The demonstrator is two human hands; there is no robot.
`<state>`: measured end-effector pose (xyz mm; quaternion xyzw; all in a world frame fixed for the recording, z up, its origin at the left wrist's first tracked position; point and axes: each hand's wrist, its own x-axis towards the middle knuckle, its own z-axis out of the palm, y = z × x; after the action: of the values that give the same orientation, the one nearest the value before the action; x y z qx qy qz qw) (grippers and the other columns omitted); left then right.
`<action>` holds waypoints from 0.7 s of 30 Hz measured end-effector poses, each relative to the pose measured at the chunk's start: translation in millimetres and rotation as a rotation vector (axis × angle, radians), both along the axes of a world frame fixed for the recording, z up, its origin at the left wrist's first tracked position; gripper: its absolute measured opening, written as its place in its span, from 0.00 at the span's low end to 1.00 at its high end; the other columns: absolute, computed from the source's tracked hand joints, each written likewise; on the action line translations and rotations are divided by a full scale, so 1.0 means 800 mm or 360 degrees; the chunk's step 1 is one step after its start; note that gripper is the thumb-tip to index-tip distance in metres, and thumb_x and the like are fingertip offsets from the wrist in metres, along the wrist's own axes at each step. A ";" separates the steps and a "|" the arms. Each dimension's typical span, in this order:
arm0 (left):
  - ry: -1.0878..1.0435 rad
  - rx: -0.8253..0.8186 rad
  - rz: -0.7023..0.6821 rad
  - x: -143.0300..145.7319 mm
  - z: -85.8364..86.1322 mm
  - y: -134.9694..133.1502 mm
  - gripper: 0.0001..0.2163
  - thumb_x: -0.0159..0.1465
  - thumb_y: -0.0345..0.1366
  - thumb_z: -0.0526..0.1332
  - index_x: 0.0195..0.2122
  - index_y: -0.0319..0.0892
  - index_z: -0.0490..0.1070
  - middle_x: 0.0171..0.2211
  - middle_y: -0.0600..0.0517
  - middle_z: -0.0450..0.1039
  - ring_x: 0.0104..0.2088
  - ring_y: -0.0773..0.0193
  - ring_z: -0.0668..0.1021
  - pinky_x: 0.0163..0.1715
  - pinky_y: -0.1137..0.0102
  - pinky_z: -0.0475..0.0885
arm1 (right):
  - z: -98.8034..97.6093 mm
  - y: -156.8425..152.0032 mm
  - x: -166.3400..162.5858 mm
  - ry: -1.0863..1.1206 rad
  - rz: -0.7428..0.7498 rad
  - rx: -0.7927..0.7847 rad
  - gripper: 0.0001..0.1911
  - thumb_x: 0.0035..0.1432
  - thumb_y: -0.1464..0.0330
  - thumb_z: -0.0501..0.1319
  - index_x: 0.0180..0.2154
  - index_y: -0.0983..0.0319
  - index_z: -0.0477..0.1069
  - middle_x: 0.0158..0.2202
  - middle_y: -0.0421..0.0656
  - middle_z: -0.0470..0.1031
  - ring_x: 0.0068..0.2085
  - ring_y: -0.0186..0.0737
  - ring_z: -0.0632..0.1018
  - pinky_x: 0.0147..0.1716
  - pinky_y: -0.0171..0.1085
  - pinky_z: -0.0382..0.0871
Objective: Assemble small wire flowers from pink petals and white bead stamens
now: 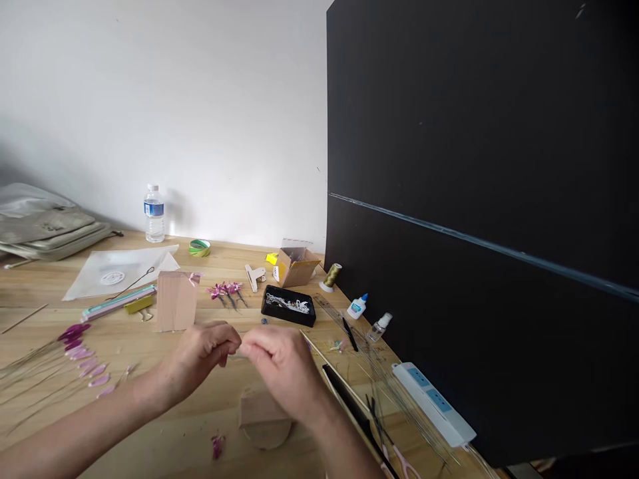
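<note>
My left hand (207, 349) and my right hand (279, 356) meet above the table, fingertips pinched and almost touching. Whatever lies between them is too small or hidden to make out. Under my right hand is a cardboard piece with a rounded lower edge (266, 426). A small magenta petal piece (217, 446) lies left of it. Beyond my left hand, a square cardboard piece (176, 303) stands with a pale pink flower at its top corner. Wired petals in magenta and pale pink (87, 362) lie in a row to the left. Several finished-looking pink flowers (227, 291) rest further back.
A black tray (288, 307) holds silvery pieces. Behind it are a small cardboard box (298, 267) and a thread spool (330, 277). Glue (357, 307), a spray bottle (380, 327), wires, scissors (399, 459) and a power strip (434, 404) line the black panel (474, 166). A water bottle (154, 216) stands back left.
</note>
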<state>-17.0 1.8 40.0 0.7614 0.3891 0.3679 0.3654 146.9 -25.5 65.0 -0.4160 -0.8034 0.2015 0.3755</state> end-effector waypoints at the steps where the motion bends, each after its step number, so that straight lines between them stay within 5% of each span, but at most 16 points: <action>1: 0.0054 0.0004 -0.0104 -0.001 0.002 -0.002 0.09 0.55 0.34 0.56 0.19 0.41 0.69 0.17 0.56 0.65 0.18 0.69 0.67 0.21 0.74 0.62 | 0.003 0.007 0.006 0.0007 -0.0010 -0.0015 0.11 0.52 0.74 0.53 0.20 0.63 0.66 0.19 0.35 0.61 0.23 0.29 0.63 0.24 0.30 0.53; 4: -0.0041 -0.0225 -0.0349 -0.005 0.009 -0.005 0.10 0.57 0.36 0.55 0.21 0.40 0.68 0.19 0.54 0.66 0.19 0.69 0.69 0.22 0.74 0.64 | -0.008 0.025 0.015 0.0216 0.0049 -0.0249 0.09 0.50 0.71 0.56 0.19 0.63 0.64 0.17 0.34 0.58 0.22 0.29 0.60 0.23 0.30 0.53; 7: -0.0270 -0.0356 -0.0228 -0.008 0.010 0.002 0.09 0.57 0.38 0.55 0.23 0.40 0.67 0.19 0.55 0.66 0.20 0.68 0.70 0.23 0.73 0.65 | -0.032 0.024 0.006 0.0442 0.0077 -0.0394 0.09 0.52 0.69 0.54 0.21 0.63 0.63 0.19 0.34 0.56 0.22 0.29 0.59 0.23 0.30 0.55; 12: -0.0098 -0.0039 0.0019 -0.007 -0.005 0.014 0.08 0.55 0.34 0.57 0.19 0.41 0.67 0.16 0.57 0.64 0.18 0.69 0.67 0.20 0.75 0.61 | -0.018 0.004 -0.007 -0.0011 0.0081 -0.0018 0.12 0.54 0.72 0.52 0.19 0.62 0.62 0.19 0.35 0.58 0.24 0.30 0.61 0.24 0.31 0.54; 15: 0.0021 -0.0114 -0.0242 -0.007 -0.003 0.007 0.08 0.55 0.34 0.57 0.20 0.41 0.68 0.17 0.56 0.64 0.18 0.70 0.67 0.20 0.75 0.61 | -0.005 0.018 0.005 -0.0044 0.0035 0.0000 0.12 0.53 0.72 0.54 0.19 0.63 0.63 0.19 0.35 0.61 0.24 0.30 0.63 0.25 0.31 0.54; 18: -0.0178 -0.0441 -0.0416 -0.010 0.007 0.000 0.09 0.57 0.37 0.56 0.21 0.41 0.68 0.19 0.55 0.66 0.19 0.69 0.69 0.22 0.74 0.64 | -0.023 0.032 0.010 0.0247 -0.0024 -0.0240 0.10 0.52 0.69 0.54 0.20 0.63 0.63 0.18 0.34 0.56 0.22 0.29 0.59 0.22 0.29 0.53; 21: -0.0403 -0.0452 -0.0129 -0.014 0.011 0.006 0.09 0.56 0.38 0.56 0.21 0.41 0.67 0.18 0.56 0.64 0.20 0.70 0.67 0.24 0.74 0.63 | -0.046 0.021 -0.001 0.0251 -0.0079 -0.0334 0.11 0.53 0.69 0.53 0.19 0.63 0.62 0.18 0.33 0.52 0.22 0.29 0.58 0.21 0.29 0.51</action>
<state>-28.4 6.3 48.8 0.6650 0.3571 0.3871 0.5295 145.7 -8.8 28.4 -0.4557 -0.7353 0.3071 0.3966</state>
